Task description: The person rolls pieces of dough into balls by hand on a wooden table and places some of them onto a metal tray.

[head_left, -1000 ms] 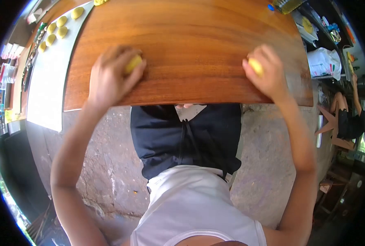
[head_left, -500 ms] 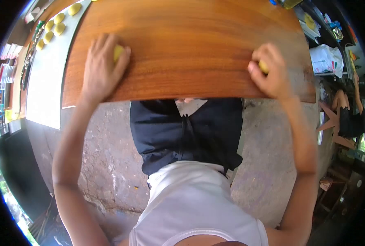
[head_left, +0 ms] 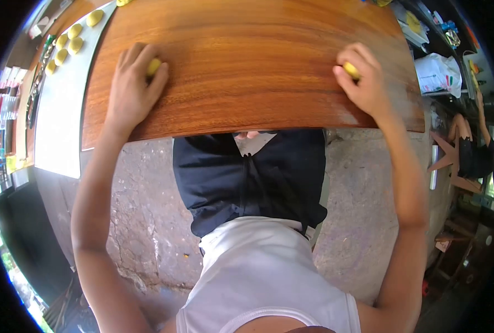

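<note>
Two yellow dough balls are under my hands on the brown wooden table. My left hand curls around one yellow ball, which shows between thumb and fingers. On the right side of the table my right hand cups the other yellow ball, its thumb and fingers around it. The undersides of both balls are hidden by the hands.
A pale tray along the table's left side holds several yellow balls. A white plastic bag sits on a shelf at the right. The table's near edge runs just above my lap.
Both hands have shifted slightly away from me over the table, each with its ball. The view has also moved a little.
</note>
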Demonstrator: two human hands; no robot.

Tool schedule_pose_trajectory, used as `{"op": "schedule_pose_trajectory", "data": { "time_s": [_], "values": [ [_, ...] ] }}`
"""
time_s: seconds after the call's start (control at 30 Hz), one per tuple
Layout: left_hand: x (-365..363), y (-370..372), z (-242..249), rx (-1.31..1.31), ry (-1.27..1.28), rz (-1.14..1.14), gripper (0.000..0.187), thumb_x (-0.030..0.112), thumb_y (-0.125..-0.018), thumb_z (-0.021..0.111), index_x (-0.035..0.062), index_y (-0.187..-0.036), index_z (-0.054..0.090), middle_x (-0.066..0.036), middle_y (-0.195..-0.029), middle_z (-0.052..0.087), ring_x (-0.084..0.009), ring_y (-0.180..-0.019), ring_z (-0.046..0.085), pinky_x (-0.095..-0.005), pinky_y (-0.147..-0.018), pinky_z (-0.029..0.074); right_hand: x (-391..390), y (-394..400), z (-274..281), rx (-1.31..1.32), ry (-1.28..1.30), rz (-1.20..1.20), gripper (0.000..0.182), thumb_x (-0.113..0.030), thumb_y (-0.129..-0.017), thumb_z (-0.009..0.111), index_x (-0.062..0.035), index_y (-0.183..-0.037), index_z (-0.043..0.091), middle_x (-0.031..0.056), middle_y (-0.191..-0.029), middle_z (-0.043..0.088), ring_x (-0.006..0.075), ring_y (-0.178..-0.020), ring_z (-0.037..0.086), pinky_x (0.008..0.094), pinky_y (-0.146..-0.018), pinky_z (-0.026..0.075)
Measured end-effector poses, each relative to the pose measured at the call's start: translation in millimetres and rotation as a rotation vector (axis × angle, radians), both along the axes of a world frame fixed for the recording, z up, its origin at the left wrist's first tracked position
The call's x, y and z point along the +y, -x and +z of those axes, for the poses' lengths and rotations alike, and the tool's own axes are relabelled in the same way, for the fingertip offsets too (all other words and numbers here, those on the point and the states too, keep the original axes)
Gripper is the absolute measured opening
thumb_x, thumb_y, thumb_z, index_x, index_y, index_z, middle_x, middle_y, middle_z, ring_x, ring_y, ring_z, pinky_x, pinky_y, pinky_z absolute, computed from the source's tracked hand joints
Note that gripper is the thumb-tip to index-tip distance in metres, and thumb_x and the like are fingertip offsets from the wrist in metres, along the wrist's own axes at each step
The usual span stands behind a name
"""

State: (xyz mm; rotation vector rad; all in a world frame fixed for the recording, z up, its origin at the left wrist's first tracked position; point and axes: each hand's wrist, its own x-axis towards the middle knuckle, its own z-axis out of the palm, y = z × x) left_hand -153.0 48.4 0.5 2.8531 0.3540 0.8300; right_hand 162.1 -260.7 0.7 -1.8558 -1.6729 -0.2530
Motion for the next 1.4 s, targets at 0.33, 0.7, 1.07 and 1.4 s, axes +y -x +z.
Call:
{"op": "schedule_pose_trajectory", "data": {
  "time_s": [0.33,0.7,1.07,1.4],
  "values": [
    [40.8,-124.2,-9.1,-0.007,0.054,0.058,0.025,0.023,-0.092,0.065,-0.0007,-0.100,0.065,-0.020,-0.102,0.065,-0.0391,-0.101,0.063,-0.0465,-0.091,0.050,113.2,-21.3,-0.6,-0.061,-0.008,-0.185,0.021,-0.020,-0.085,0.074,-0.0055,-0.093,0.062,0.0159,-0.101,0.059,0.0362,-0.099,0.058,0.0457,-0.087,0.049],
    [31.1,6.9,6.5,0.027,0.061,0.131,0.024,0.022,-0.093,0.068,0.0052,-0.110,0.069,-0.016,-0.106,0.066,-0.0363,-0.106,0.064,-0.0438,-0.092,0.051,22.9,-9.4,1.0,-0.174,0.001,0.038,0.019,-0.016,-0.086,0.073,-0.0050,-0.101,0.071,0.0136,-0.109,0.064,0.0340,-0.111,0.061,0.0442,-0.098,0.049],
    [-25.9,-24.8,6.3,0.053,0.090,-0.141,0.021,0.013,-0.093,0.066,0.0019,-0.112,0.064,-0.017,-0.112,0.063,-0.0382,-0.111,0.062,-0.0434,-0.094,0.051,56.3,66.0,1.3,0.007,-0.017,0.153,0.024,-0.016,-0.084,0.073,-0.0065,-0.106,0.072,0.0148,-0.114,0.064,0.0346,-0.108,0.061,0.0438,-0.096,0.049],
    [48.2,-80.9,-7.9,0.078,-0.039,-0.004,0.032,0.027,-0.101,0.063,-0.0001,-0.117,0.063,-0.021,-0.114,0.065,-0.0428,-0.099,0.066,-0.0436,-0.090,0.051,121.7,4.7,11.8,-0.077,0.039,0.055,0.021,-0.016,-0.085,0.074,-0.0046,-0.097,0.060,0.0141,-0.099,0.057,0.0340,-0.096,0.055,0.0442,-0.084,0.048]
  ]
}}
